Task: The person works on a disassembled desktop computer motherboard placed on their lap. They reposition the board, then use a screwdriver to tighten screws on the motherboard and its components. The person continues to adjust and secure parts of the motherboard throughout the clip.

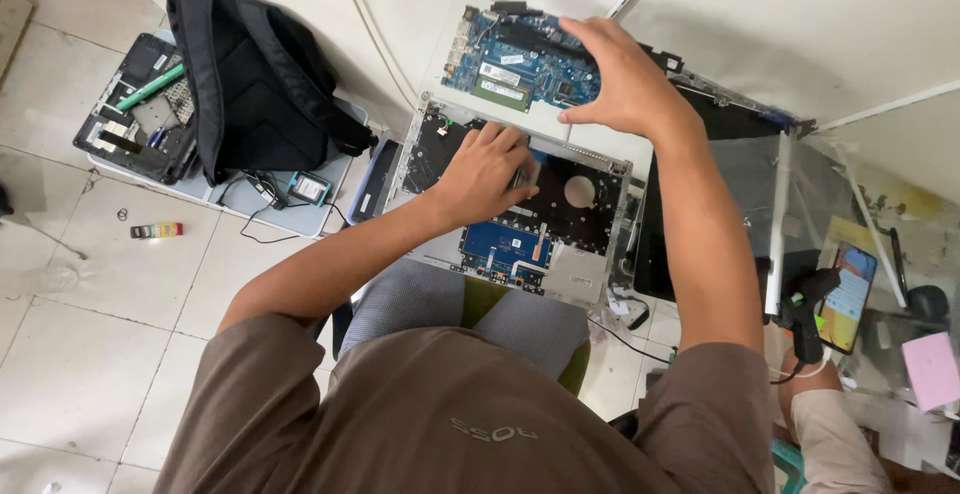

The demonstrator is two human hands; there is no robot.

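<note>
Head view, 1 frame. The person sits with an opened laptop base (520,219) across the lap, its long axis running left to right across the body.

Left hand (485,172): palm down on the upper left part of the base interior, fingers curled and pressing into the black inner surface. Whether it pinches a small part I cannot tell; nothing shows between the fingers.

Right hand (620,79): reached forward and up, beyond the left hand, fingers spread and bent over the right end of the blue circuit board (510,59). It grasps or steadies the board's edge; the thumb side is toward the body.

Key relation: the board lies just beyond the far edge of the base, up and slightly left of the left hand, and directly under the right hand. Its long axis is parallel to the base. The right hand is on it; the left hand is near but apart.

Black backpack (260,79) lies well apart, left of both hands.
</note>
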